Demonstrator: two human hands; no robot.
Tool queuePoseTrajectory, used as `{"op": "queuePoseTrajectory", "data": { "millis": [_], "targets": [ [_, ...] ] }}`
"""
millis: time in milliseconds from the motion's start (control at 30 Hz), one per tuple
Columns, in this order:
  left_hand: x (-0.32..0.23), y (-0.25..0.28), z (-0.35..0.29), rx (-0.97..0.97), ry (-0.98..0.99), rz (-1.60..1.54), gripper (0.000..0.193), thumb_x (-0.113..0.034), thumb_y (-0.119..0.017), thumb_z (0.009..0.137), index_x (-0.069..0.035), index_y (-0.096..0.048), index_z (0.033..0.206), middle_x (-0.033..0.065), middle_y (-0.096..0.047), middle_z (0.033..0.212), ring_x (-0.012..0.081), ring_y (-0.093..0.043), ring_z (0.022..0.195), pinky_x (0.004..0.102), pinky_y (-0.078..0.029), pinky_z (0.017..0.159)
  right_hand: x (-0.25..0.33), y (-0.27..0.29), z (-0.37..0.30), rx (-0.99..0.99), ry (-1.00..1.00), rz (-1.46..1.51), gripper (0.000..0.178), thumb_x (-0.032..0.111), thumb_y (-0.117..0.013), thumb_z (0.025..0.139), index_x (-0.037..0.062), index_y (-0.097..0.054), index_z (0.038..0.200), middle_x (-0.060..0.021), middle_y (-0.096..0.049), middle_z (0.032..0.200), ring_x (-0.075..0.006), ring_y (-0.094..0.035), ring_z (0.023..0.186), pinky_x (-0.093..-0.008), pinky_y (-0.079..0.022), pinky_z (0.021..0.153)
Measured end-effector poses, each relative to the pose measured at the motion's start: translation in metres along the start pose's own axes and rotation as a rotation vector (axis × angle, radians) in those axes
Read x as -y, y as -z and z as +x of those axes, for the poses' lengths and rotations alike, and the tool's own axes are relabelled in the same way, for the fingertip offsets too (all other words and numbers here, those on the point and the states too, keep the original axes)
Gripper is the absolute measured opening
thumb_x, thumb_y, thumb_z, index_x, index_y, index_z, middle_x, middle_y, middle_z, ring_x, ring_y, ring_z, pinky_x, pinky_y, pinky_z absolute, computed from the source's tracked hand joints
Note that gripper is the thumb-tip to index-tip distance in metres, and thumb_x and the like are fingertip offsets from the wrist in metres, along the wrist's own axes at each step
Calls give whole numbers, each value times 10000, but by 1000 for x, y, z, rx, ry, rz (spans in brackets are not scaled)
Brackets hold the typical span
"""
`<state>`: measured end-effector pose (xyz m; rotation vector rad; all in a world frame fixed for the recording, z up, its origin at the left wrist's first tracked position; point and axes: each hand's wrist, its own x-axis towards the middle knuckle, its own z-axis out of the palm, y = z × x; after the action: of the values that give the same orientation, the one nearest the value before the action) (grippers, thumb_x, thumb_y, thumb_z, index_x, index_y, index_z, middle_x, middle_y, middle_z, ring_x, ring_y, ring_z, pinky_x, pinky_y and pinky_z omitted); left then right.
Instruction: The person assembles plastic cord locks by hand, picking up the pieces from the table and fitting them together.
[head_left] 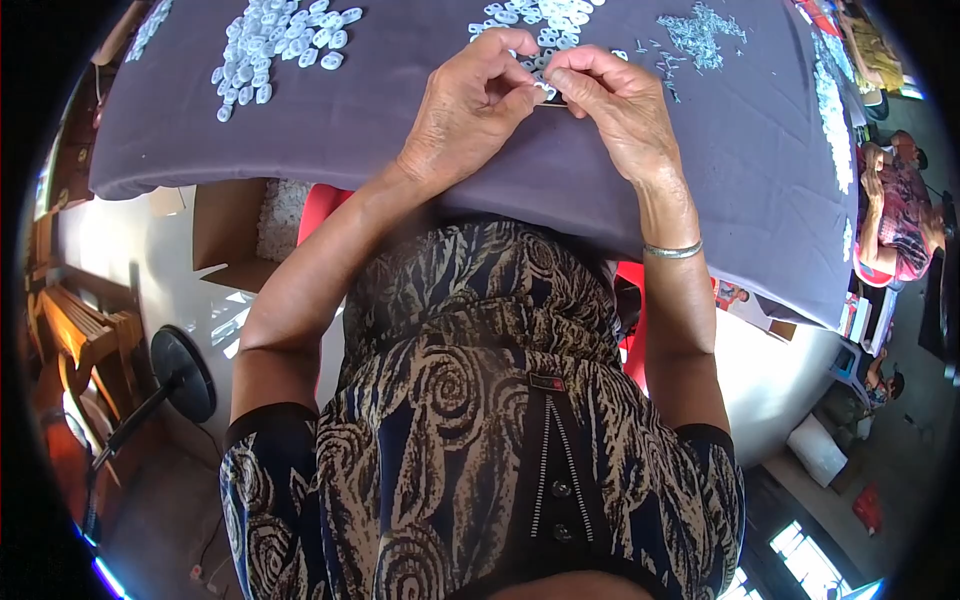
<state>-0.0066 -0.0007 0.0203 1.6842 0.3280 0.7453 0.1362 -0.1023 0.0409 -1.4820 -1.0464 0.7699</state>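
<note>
While your two hands meet over the grey cloth (400, 130), you are in the middle of joining small parts, as it seems to me. Your left hand (470, 105) is closed in a pinch, thumb and first fingers pressed on a small white piece (546, 90). Your right hand (620, 105) is also closed, its fingertips touching the same piece from the other side. The piece sits between both hands, just above the cloth, and it is too small to say what it is exactly.

The next move, I think, needs fine pressure and good alignment, because the piece is tiny and mostly hidden by your fingers.

Just behind your hands lies a pile of white rings (545, 15), and another pile (275, 45) is well apart to the left. A heap of small pins (700, 30) lies near to the right. Nothing stands between you and these piles. A bracelet (672, 250) is on your right wrist. Another person (895, 210) sits at the far right, apart from your work.
</note>
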Motion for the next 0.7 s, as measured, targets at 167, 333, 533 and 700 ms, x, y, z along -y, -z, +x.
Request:
{"op": "queuePoseTrajectory", "data": {
  "millis": [167, 333, 533, 700],
  "targets": [
    [2, -1, 0, -2, -4, 9, 296, 25, -621, 827, -44, -523, 1098, 25, -614, 777, 44, -564, 702, 204, -488, 637, 2, -2, -1, -12, 22, -28, 124, 143, -627, 885, 37, -671, 932, 30, -550, 731, -59, -442, 644, -202, -375, 575],
    [0, -1, -1, -8, -26, 13, 279, 27, -610, 830, -42, -528, 1087, 22, -610, 778, 42, -563, 702, 200, -486, 641, 3, -3, -1, -32, 25, -10, 121, 140, -618, 892, 36, -668, 930, 31, -552, 731, -56, -462, 652, -204, -387, 582],
    [4, -1, 0, -7, -37, 38, 322, -2, -647, 832, -24, -538, 1135, -7, -613, 776, 46, -558, 668, 177, -472, 609, 5, -4, -3, -21, 31, -77, 118, 136, -613, 895, 38, -667, 932, 36, -564, 744, -47, -470, 662, -199, -396, 589],
    [4, -2, -1, -13, -23, 27, 277, 30, -606, 823, -28, -540, 1086, 15, -604, 773, 35, -552, 691, 197, -480, 639, 3, -3, -2, -3, 83, -141, 146, 160, -626, 892, 36, -657, 962, 38, -576, 757, -43, -477, 667, -196, -401, 583]
  ]
}}
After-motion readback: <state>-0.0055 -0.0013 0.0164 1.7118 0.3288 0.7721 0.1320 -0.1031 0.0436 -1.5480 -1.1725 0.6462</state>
